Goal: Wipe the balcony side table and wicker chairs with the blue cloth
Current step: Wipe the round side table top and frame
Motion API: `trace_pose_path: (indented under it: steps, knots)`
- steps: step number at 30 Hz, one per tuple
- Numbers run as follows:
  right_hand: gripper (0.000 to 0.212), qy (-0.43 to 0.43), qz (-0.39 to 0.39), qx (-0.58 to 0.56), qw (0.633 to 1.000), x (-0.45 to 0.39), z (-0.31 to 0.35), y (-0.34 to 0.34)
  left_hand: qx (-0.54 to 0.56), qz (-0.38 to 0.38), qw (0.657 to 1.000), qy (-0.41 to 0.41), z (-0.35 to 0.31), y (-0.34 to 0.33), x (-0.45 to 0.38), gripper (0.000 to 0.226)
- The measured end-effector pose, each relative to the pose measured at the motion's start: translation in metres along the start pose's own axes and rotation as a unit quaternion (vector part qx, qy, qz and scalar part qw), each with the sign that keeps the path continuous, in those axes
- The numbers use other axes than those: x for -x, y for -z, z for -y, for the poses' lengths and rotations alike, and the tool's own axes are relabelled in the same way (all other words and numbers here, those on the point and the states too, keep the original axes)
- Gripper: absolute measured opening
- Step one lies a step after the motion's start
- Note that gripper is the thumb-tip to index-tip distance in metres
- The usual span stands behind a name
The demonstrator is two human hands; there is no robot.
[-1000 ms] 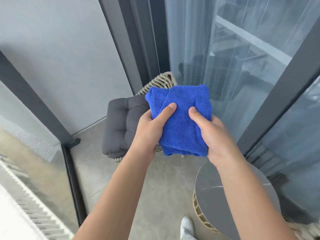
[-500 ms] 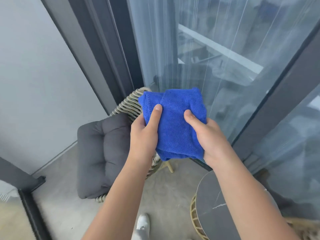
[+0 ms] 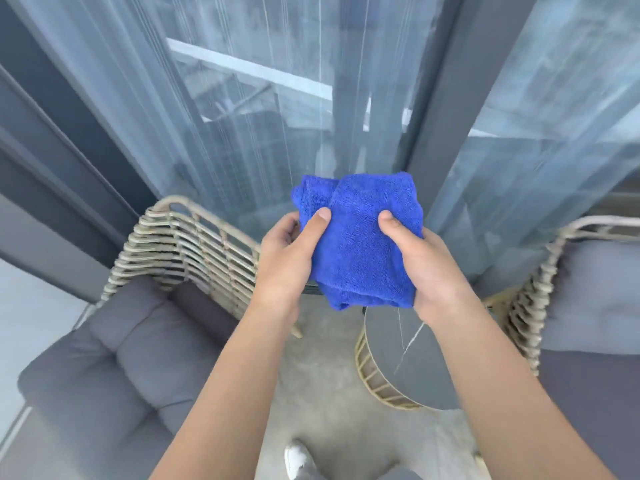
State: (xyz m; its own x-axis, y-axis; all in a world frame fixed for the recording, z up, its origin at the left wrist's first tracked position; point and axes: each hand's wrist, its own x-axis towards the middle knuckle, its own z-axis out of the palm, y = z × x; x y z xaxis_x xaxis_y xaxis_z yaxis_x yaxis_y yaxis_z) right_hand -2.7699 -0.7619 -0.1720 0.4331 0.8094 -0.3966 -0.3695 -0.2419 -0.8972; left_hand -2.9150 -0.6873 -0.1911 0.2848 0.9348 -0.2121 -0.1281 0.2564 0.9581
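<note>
Both grips closed on folded blue cloth (image 3: 360, 244): left hand (image 3: 284, 261), right hand (image 3: 426, 268), held above round desk (image 3: 408, 372) between wicker chairs (image 3: 194, 244).

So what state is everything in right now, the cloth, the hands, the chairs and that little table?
Blue cloth: folded, held up in the air, touching no furniture.
Left hand: grips the cloth's left edge, thumb on top.
Right hand: grips the cloth's right edge, thumb on top.
Left wicker chair: upright, grey cushion on it, unoccupied.
Right wicker chair: upright, cushioned, partly out of view.
Side table: upright between the chairs, not yet touched.
</note>
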Motion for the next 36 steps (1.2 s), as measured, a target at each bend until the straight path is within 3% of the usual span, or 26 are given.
trace_pose_path:
  steps: [12,25,31,36]
  knots:
    - [0.022,0.019,-0.090,-0.059,0.994,0.045,-0.025,0.099,-0.079,0.075,0.993,0.050,0.042,-0.075,0.043,0.028]
    - [0.030,0.011,-0.071,-0.186,0.980,0.079,-0.064,0.160,-0.041,0.155,0.978,0.134,0.095,-0.132,0.067,0.017]
    - [0.020,0.025,-0.210,-0.181,0.961,0.059,-0.086,0.155,-0.078,0.206,0.965,0.138,0.116,-0.143,0.036,0.016]
    - [0.014,0.038,-0.272,-0.138,0.952,0.021,-0.118,0.142,-0.129,0.232,0.955,0.131,0.148,-0.124,-0.014,0.025]
